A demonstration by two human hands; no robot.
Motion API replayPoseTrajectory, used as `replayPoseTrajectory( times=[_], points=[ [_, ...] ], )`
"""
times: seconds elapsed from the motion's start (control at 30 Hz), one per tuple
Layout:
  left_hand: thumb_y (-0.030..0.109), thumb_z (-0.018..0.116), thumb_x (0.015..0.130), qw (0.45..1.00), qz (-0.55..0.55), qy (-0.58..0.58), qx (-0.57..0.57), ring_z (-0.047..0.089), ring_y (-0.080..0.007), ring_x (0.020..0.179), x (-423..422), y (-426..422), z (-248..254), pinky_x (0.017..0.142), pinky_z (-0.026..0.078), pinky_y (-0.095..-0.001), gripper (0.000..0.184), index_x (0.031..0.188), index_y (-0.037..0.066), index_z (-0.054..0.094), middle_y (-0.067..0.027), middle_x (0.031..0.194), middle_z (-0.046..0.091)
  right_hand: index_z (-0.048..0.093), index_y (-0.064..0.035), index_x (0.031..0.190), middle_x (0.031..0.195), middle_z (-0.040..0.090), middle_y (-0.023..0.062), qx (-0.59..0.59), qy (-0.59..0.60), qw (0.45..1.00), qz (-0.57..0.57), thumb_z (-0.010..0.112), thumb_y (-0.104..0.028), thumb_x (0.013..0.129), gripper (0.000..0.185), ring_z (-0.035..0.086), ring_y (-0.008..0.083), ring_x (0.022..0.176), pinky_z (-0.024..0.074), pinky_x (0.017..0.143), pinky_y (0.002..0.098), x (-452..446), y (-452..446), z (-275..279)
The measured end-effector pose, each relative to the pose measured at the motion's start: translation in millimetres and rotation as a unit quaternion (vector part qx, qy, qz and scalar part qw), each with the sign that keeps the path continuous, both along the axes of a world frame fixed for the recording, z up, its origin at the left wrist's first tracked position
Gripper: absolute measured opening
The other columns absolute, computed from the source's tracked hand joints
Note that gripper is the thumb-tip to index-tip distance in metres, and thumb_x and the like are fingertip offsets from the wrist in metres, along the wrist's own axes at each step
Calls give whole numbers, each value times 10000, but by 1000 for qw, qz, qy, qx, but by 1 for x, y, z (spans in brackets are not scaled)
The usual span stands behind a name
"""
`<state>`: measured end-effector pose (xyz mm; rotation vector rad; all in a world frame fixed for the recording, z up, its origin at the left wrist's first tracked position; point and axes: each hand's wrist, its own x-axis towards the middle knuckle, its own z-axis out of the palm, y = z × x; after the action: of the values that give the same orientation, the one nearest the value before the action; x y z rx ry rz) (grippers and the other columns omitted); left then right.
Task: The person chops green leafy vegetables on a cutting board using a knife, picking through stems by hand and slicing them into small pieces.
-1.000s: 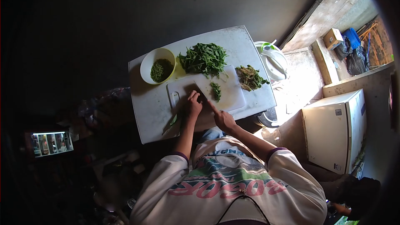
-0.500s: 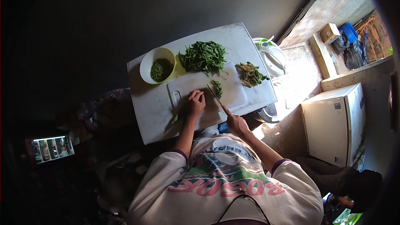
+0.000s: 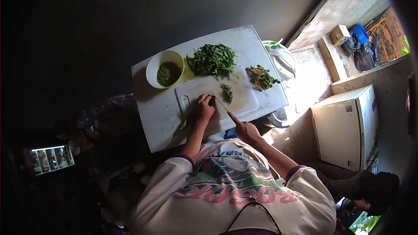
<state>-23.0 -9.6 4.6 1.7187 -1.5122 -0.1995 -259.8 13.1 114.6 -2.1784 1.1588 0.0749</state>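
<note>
My right hand (image 3: pixel 247 131) is wrapped round the handle of a knife (image 3: pixel 223 105). Its blade slants up and left over the white cutting board (image 3: pixel 248 100), with the tip beside my left fingertips. On the board, my left hand (image 3: pixel 205 107) is curled over a bunch of leafy greens (image 3: pixel 183 124), mostly hidden; green bits show under the wrist and dark green at the fingertips. Right of the blade lies a small pile of chopped greens (image 3: pixel 227 93). Behind the board sits a large heap of whole leaves (image 3: pixel 212 60).
A pale yellow bowl (image 3: pixel 152 70) of finely chopped greens stands at the table's back left. Wilted trimmings (image 3: pixel 262 78) lie right of the board on the white table (image 3: pixel 152 117). A white fridge (image 3: pixel 337 119) stands at right. Beside it, another person's leg (image 3: pixel 344 182) shows.
The knife has shifted left, from the chopped pile to beside my left fingertips. My left hand has stayed almost in place.
</note>
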Motion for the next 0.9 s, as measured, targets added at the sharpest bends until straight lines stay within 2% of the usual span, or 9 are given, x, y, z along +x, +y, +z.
replayPoseTrajectory(
  times=[0.1, 0.2, 0.23, 0.27, 0.43, 0.63, 0.7, 0.8, 0.9],
  points=[
    [-27, 650, 716, 1000, 19, 6, -14, 607, -393, 951, -1, -1, -14, 849, 521, -458, 247, 961, -5, 660, -166, 1022, 628, 161, -328, 1602, 702, 662, 245, -4, -27, 999, -18, 533, -103, 898, 828, 664, 441, 637, 520, 614, 561, 14, -3, -43],
    [-28, 663, 696, 999, 10, 31, 15, 603, -393, 969, -3, 3, 2, 847, 516, -461, 262, 955, 6, 651, -168, 1019, 611, 161, -363, 1594, 708, 661, 243, -25, -66, 997, -37, 505, -120, 919, 796, 670, 444, 653, 533, 637, 559, 34, -11, -56],
    [-28, 663, 696, 999, 8, 31, 17, 603, -393, 969, -2, 8, -3, 847, 516, -461, 262, 955, 6, 651, -168, 1019, 611, 171, -375, 1590, 701, 658, 240, -45, -87, 994, -48, 493, -119, 924, 782, 664, 446, 640, 529, 624, 561, 42, -14, -55],
    [-23, 676, 690, 999, 0, 18, 30, 600, -390, 984, 1, 6, -7, 852, 518, -456, 267, 953, 9, 647, -168, 1019, 604, 182, -396, 1583, 715, 661, 240, -22, -54, 997, -60, 482, -115, 928, 774, 664, 442, 638, 525, 615, 563, 46, -17, -52],
    [-9, 696, 694, 997, -37, 26, 63, 593, -381, 1016, 3, 4, 3, 866, 519, -446, 261, 948, 16, 642, -159, 1007, 589, 177, -375, 1590, 735, 668, 245, -22, -35, 998, -55, 492, -113, 925, 782, 668, 437, 651, 526, 611, 553, 42, -16, -47],
    [35, 717, 721, 999, -50, 9, 11, 605, -369, 969, 15, -3, -12, 853, 523, -432, 222, 935, 21, 663, -151, 1012, 615, 166, -352, 1599, 798, 685, 258, 32, -3, 997, -65, 528, -104, 913, 814, 689, 428, 732, 529, 674, 549, 22, -2, -23],
    [30, 719, 729, 996, -87, -15, -32, 613, -365, 960, 22, -8, -11, 857, 522, -439, 216, 939, 15, 672, -154, 1003, 630, 164, -351, 1600, 815, 689, 259, 36, -4, 997, -65, 535, -103, 913, 820, 694, 424, 754, 528, 695, 549, 15, 1, -20],
    [-15, 685, 712, 995, -93, 15, -28, 610, -372, 965, 22, -9, -5, 868, 518, -451, 232, 943, 3, 672, -153, 987, 634, 159, -346, 1603, 838, 695, 257, 34, 16, 995, -89, 551, -100, 905, 838, 698, 418, 778, 530, 720, 547, 15, 2, -13],
    [-61, 643, 678, 997, -71, -12, -23, 606, -376, 971, 22, -4, -7, 870, 515, -446, 276, 947, -5, 669, -154, 990, 636, 156, -345, 1604, 830, 694, 256, 37, 15, 996, -84, 560, -97, 901, 848, 700, 419, 773, 536, 720, 541, 19, 6, -3]
  ],
)
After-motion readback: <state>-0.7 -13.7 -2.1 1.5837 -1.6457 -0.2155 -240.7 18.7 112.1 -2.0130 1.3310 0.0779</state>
